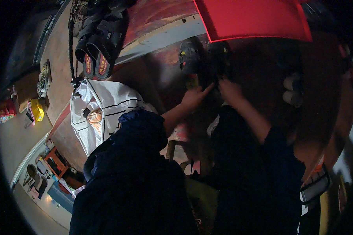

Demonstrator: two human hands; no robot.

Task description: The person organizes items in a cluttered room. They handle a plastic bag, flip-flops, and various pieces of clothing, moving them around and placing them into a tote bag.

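Dim light covers the space in front of me. My left hand (193, 96) has its index finger stretched towards the right; its other fingers are partly hidden in shadow. Just to its right, my right hand (230, 89) reaches forward, with its fingertips at the near end of a dark shoe (220, 55). A second dark shoe (191, 55) with small yellow and red marks stands beside it, beyond my left hand. Whether either hand grips anything is too dark to tell.
A white bag (120, 97) with black lines lies left of my arm, its mouth open. Black slippers (101, 66) are beyond it. A bright red panel (256, 20) overhangs the far side. Pale shoes (292, 91) stand at right, a laced shoe (43, 79) at far left.
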